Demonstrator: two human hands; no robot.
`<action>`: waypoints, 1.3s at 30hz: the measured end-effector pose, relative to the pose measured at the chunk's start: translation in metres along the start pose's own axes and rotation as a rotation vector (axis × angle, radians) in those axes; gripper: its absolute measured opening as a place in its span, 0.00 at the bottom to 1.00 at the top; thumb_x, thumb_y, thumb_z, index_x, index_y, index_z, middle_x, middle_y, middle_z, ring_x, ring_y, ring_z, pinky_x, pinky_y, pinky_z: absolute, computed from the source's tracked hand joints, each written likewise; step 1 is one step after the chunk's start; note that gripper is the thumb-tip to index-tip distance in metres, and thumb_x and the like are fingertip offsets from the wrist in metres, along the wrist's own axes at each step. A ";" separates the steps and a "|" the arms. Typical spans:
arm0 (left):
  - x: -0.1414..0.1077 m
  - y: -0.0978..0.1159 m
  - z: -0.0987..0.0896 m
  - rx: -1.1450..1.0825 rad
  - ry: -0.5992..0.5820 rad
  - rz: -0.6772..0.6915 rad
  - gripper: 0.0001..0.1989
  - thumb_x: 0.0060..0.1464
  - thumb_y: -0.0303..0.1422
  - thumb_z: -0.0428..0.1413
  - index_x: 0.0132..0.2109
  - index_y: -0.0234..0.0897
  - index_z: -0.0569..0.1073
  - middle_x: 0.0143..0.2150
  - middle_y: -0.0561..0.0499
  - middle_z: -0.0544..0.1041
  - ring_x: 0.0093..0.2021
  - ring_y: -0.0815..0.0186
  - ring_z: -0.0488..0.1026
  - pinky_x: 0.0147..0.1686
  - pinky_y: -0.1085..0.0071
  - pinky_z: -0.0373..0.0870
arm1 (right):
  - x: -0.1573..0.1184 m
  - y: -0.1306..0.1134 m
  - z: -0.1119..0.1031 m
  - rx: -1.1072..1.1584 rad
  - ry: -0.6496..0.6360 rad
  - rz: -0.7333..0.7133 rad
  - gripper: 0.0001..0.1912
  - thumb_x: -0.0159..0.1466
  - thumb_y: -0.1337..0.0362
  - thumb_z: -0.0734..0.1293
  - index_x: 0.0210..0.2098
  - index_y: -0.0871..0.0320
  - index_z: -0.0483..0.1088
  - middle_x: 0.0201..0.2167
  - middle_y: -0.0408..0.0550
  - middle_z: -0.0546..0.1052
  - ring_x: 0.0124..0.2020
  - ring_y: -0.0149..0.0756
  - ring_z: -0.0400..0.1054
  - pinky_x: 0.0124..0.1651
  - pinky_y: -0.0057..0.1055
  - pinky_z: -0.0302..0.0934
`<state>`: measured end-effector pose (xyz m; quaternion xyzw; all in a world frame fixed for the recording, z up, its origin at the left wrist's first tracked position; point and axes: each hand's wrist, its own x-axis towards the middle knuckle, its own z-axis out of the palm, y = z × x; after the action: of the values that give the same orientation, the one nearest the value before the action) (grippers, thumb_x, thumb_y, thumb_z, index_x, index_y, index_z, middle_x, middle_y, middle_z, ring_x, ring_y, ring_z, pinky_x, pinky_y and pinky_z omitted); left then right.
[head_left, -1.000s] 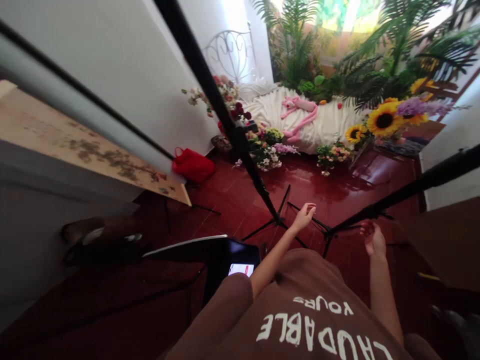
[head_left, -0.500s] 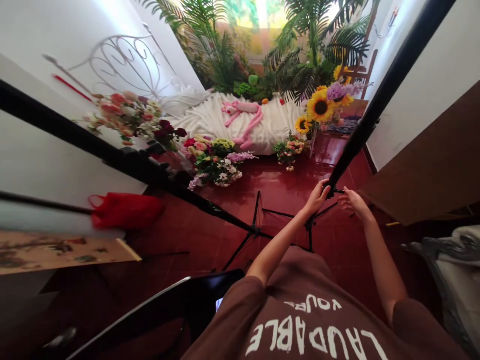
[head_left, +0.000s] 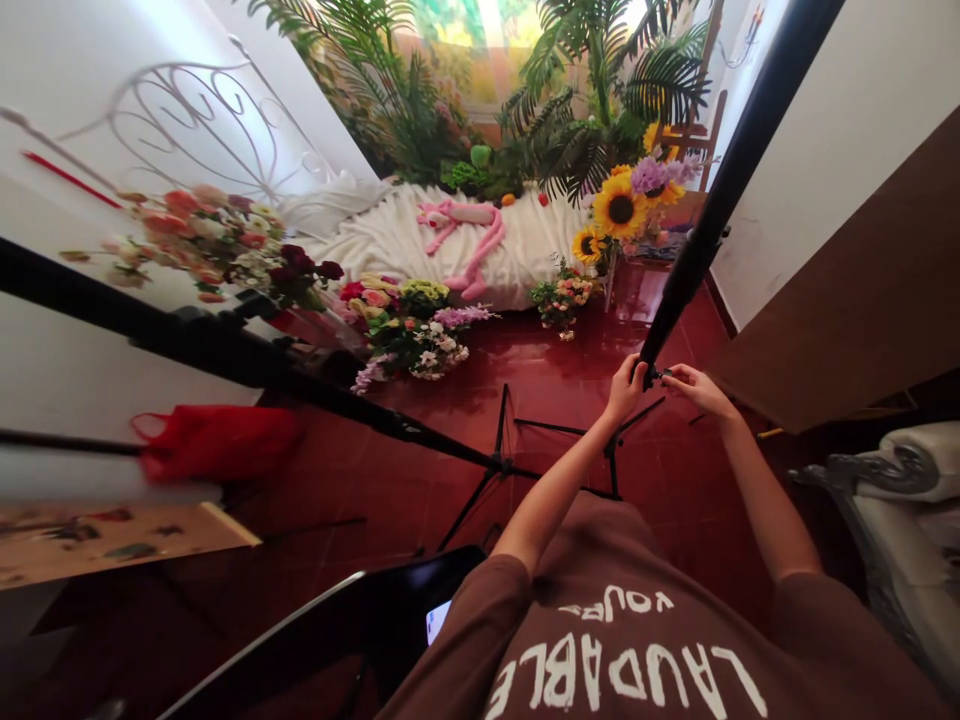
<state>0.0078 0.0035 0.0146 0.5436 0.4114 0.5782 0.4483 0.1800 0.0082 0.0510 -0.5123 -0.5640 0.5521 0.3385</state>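
My left hand (head_left: 625,390) is wrapped round the lower part of a black light stand (head_left: 694,250), whose pole slants up to the top right. My right hand (head_left: 699,388) pinches a small black knob (head_left: 654,376) on the side of that pole, thumb and fingers together. The stand's thin legs spread on the red floor below my hands. A second black stand (head_left: 360,408) crosses from the left edge down to its own spread legs, and neither hand touches it.
A draped white cloth (head_left: 352,225) bears a pink plush toy (head_left: 476,238). Flowers (head_left: 427,325) and sunflowers (head_left: 619,208) stand around it, palms (head_left: 600,90) behind. A red bag (head_left: 217,443) is at left, an ornate armchair (head_left: 892,470) at right, and a brown panel (head_left: 832,270) leans right.
My right hand's fingers have closed from a looser spread onto the knob. The left hand keeps its grip on the pole. The camera view has shifted, moving most things leftward.
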 end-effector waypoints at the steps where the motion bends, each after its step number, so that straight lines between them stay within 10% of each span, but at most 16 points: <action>1: 0.000 0.000 0.001 0.001 0.008 0.008 0.27 0.59 0.54 0.44 0.45 0.35 0.71 0.35 0.48 0.74 0.30 0.71 0.69 0.32 0.75 0.67 | -0.001 0.002 0.002 -0.044 0.031 -0.076 0.21 0.50 0.50 0.75 0.34 0.57 0.70 0.31 0.44 0.75 0.31 0.31 0.69 0.35 0.29 0.65; 10: 0.001 -0.004 0.003 0.004 0.020 0.021 0.25 0.59 0.54 0.44 0.44 0.36 0.70 0.33 0.50 0.72 0.29 0.71 0.67 0.31 0.75 0.66 | -0.006 0.005 0.019 -0.484 0.397 -0.555 0.05 0.61 0.63 0.64 0.31 0.55 0.72 0.43 0.52 0.74 0.46 0.42 0.67 0.43 0.40 0.68; 19: 0.000 -0.005 0.004 0.010 0.011 -0.005 0.28 0.58 0.56 0.43 0.45 0.35 0.70 0.31 0.51 0.72 0.27 0.72 0.67 0.28 0.75 0.66 | -0.017 -0.152 0.031 -0.257 0.412 -0.880 0.41 0.58 0.57 0.72 0.64 0.40 0.48 0.58 0.46 0.65 0.56 0.39 0.65 0.54 0.42 0.67; 23: -0.001 -0.002 0.004 0.009 0.019 -0.017 0.28 0.58 0.57 0.43 0.45 0.35 0.70 0.32 0.50 0.73 0.27 0.72 0.67 0.29 0.76 0.67 | -0.003 -0.187 0.047 -0.282 0.385 -0.885 0.34 0.63 0.53 0.67 0.63 0.43 0.48 0.50 0.45 0.71 0.48 0.36 0.71 0.50 0.39 0.70; 31: -0.006 -0.014 -0.006 -0.028 -0.067 -0.020 0.25 0.60 0.50 0.47 0.55 0.37 0.66 0.36 0.51 0.74 0.30 0.72 0.70 0.33 0.75 0.69 | 0.008 -0.160 0.054 -0.255 0.389 -0.800 0.31 0.64 0.50 0.65 0.62 0.47 0.52 0.46 0.45 0.73 0.49 0.40 0.71 0.52 0.42 0.69; 39: -0.006 -0.011 -0.012 0.012 -0.115 -0.025 0.24 0.61 0.46 0.48 0.58 0.37 0.65 0.39 0.48 0.76 0.35 0.70 0.73 0.40 0.72 0.70 | 0.007 -0.085 0.070 -0.277 0.388 -0.548 0.30 0.61 0.52 0.68 0.60 0.46 0.57 0.47 0.47 0.74 0.47 0.43 0.72 0.49 0.41 0.71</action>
<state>-0.0034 0.0010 0.0019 0.5735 0.3953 0.5378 0.4749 0.0950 0.0072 0.1208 -0.4784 -0.6752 0.2515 0.5021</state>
